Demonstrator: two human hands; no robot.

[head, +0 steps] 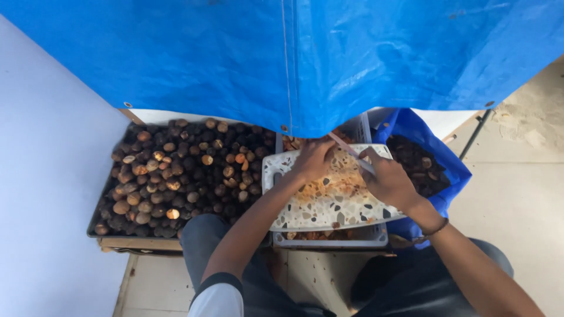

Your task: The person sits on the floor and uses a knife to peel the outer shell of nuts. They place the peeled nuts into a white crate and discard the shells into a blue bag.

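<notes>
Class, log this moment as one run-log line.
left hand: steadies nut on cutting board | right hand: grips knife | nut tray left

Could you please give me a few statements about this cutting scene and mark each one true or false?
1. The right hand holds a knife over the speckled cutting board. True.
2. The tray of dark round fruits lies to the person's right. False: it lies to the left of the board.
3. The left hand rests at the board's far edge. True.
4. A red tarp hangs overhead. False: the tarp is blue.
5. The blue bag on the right holds dark pieces. True.
</notes>
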